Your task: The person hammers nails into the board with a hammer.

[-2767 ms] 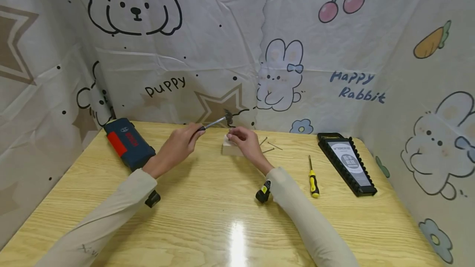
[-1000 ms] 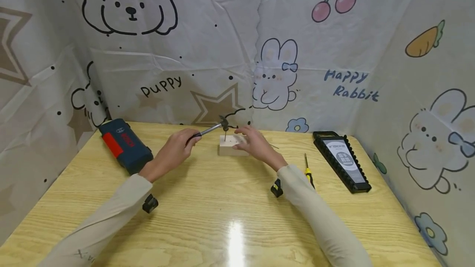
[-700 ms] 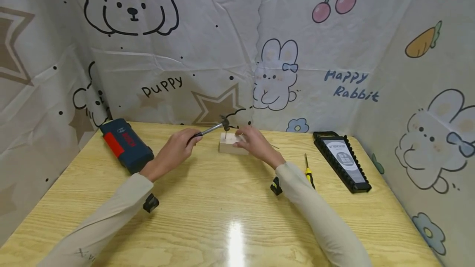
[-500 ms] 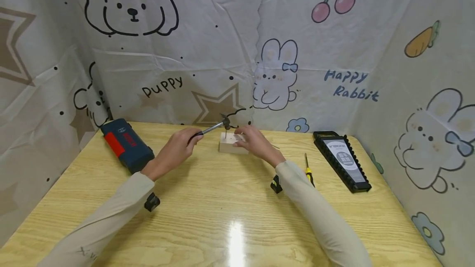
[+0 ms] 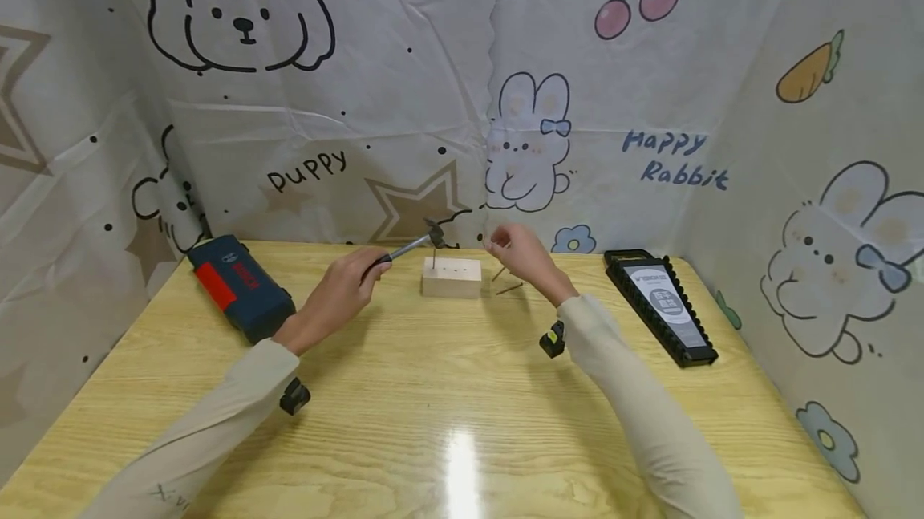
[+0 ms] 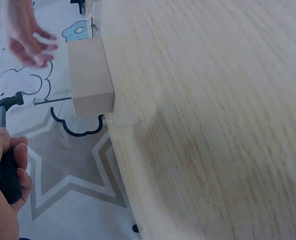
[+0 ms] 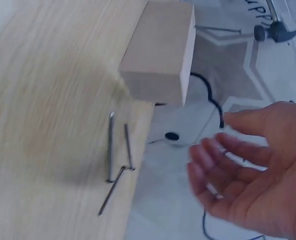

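My left hand point(image 5: 339, 286) grips the black handle of a claw hammer point(image 5: 411, 247). Its head hangs just off the top of a nail point(image 7: 217, 29) that stands upright in a pale wooden block point(image 5: 451, 283); a small gap shows in both wrist views. Small dark holes or marks dot the block's top. To the right of the block my right hand point(image 5: 530, 258) hovers in the air, fingers loosely bent and holding nothing. Below it, three loose nails point(image 7: 111, 147) lie on the table, seen clearest in the right wrist view.
A dark blue and red case point(image 5: 241, 286) lies on the table point(image 5: 419, 423) at the left. At the right is a black wrench rack point(image 5: 664, 306) with a white label. A printed curtain point(image 5: 404, 62) hangs close behind the block.
My right hand has let go of the block and moved right, over the loose nails. The left hand keeps the hammer close above the nail. My right arm now covers the yellow-black screwdriver.
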`<state>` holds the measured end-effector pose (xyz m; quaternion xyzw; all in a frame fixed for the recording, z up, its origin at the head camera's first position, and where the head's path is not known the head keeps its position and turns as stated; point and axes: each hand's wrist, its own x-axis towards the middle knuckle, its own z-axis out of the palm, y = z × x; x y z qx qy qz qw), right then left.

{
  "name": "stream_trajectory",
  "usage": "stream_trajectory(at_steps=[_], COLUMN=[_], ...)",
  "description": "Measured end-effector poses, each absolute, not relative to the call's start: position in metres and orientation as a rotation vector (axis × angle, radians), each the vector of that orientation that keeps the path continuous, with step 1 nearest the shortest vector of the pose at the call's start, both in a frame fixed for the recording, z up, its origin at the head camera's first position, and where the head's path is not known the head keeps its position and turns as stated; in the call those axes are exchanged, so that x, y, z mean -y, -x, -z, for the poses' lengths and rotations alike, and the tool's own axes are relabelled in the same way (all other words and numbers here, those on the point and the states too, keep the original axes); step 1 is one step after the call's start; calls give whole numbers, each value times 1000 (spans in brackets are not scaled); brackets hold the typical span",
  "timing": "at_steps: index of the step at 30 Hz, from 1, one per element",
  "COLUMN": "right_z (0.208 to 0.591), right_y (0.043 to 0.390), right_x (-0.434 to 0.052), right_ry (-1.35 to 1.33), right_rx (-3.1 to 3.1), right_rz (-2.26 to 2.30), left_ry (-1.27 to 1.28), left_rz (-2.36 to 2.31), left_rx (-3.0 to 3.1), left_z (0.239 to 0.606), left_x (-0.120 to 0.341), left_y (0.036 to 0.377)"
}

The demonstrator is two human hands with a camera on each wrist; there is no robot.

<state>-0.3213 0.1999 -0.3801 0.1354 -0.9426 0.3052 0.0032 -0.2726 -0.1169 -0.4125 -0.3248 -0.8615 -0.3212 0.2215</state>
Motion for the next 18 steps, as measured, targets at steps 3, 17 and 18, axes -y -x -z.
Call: stream_trajectory(at_steps=[3,17,18], right_z=[383,418,418], right_y=[319,328,329], right_x=[-210,-215,-214], right_ry=[-318,22,17], right_rx=[3092,3350,3356], right_rz=[-884,-634,-656], left_ry=[902,905,897], left_rz=[884,832,834], left_rx=[2368,2360,2369], left_z=[412,415,414], left_x=[117,120,121], left_y=[272,274,273])
